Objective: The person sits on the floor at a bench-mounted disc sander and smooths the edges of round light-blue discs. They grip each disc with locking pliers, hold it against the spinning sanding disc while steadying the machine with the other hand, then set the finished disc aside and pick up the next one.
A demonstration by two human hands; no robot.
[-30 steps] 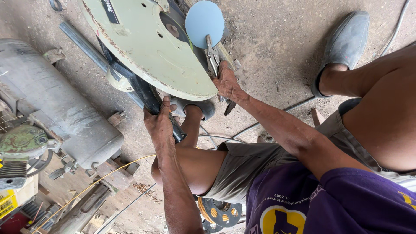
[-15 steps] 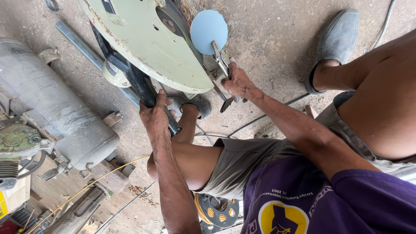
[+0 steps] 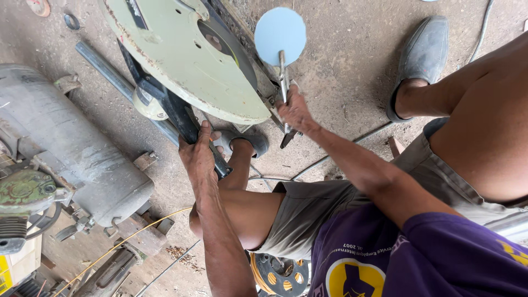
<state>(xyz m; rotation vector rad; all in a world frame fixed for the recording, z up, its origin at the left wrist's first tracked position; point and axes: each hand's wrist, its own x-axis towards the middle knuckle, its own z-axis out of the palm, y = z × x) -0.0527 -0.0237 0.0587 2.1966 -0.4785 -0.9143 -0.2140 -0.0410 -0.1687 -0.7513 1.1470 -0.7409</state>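
My left hand (image 3: 199,151) grips the dark handle (image 3: 181,118) of a chop saw, whose pale green blade guard (image 3: 181,52) fills the upper middle of the view. My right hand (image 3: 295,113) is closed around locking pliers (image 3: 284,82) that clamp a round light-blue metal disc (image 3: 280,36). The disc sits just to the right of the guard, above the concrete floor. The pliers' jaws point up at the disc, and their handles are hidden inside my fist.
A grey compressor tank (image 3: 66,148) with a green motor (image 3: 25,190) lies at the left. A grey metal bar (image 3: 107,71) runs under the saw. My shoes (image 3: 421,52) (image 3: 245,140) rest on the floor. A yellow cable (image 3: 126,239) and a wheel (image 3: 280,275) lie below.
The view has shifted slightly. My right hand with the pliers and disc has edged up along the guard's right side. My left hand stays on the saw handle.
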